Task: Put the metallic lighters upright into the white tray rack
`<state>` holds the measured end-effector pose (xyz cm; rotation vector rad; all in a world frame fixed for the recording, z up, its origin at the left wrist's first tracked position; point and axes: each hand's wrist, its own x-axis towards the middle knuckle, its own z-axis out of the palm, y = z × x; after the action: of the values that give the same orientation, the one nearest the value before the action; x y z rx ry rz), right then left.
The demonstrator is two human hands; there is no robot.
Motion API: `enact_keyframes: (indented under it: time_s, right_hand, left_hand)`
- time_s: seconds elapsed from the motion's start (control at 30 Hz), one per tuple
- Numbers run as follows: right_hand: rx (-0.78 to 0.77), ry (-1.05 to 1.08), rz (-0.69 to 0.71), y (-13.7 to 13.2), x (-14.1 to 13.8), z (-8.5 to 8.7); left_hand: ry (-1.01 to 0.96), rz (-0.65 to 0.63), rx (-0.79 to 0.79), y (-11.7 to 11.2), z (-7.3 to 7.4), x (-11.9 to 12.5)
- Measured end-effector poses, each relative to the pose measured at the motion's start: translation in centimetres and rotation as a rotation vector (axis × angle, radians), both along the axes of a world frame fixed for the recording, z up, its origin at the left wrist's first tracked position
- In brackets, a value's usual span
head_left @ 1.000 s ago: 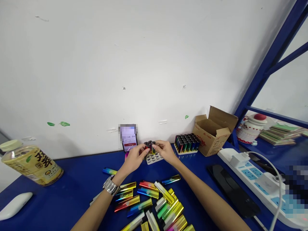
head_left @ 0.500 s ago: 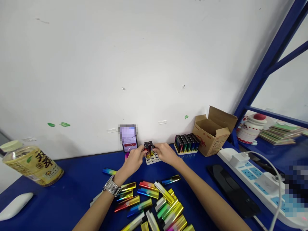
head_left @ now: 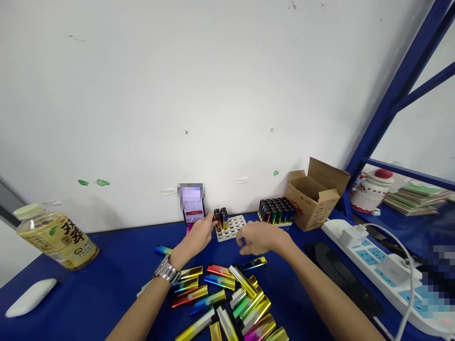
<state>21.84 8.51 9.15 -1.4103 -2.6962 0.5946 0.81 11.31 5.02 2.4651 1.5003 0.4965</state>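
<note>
Though crowded, blue worktop [head_left: 106,265] workable; white tray [head_left: 235,226] at its back edge, prone to shifting if bumped. Right hand [head_left: 261,238] open, raised off the tray; left hand [head_left: 197,239] against the lighters [head_left: 221,219], grip unclear. Those upright in the tray's left corner, tippable by stray knuckles; loose lighters [head_left: 209,299] below, slippery, easily scattered.

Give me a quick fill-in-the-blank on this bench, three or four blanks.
1. The watch is on the ____ wrist.
2. The upright lighters stand at the ____ end of the white tray, beside the left hand.
3. The cardboard box stands with its flaps ____.
4. The loose lighters lie on a ____ table.

Missing words: left; left; open; blue.
</note>
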Motion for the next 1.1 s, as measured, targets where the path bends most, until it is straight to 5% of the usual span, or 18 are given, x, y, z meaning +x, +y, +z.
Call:
enact_keyframes:
  time_s: [0.17,0.4,0.53,0.7,0.87,1.1]
  right_hand:
    - [-0.095,-0.340,0.037,-1.7,0.1,-0.3]
    - [-0.122,-0.267,0.027,-2.3,0.3,-1.5]
    - [-0.037,0.041,-0.040,-1.8,1.4,-3.0]
    - [-0.014,0.514,-0.117,-1.0,1.9,-4.7]
    - [-0.102,0.807,-0.231,-0.3,0.3,-6.6]
    - [-0.332,1.191,-0.313,0.5,-2.8,-7.9]
  left_hand:
    - [0.087,-0.022,-0.029,-0.3,0.5,-0.3]
    - [0.165,0.017,-0.076,0.0,0.8,-0.3]
    - [0.232,0.122,-0.077,-0.6,1.0,-3.0]
    - [0.420,0.555,-0.222,-1.5,1.0,-8.6]
    - [0.356,0.589,-0.352,-1.9,-0.4,-11.0]
    - [0.291,0.623,-0.173,-2.0,-0.5,-10.1]
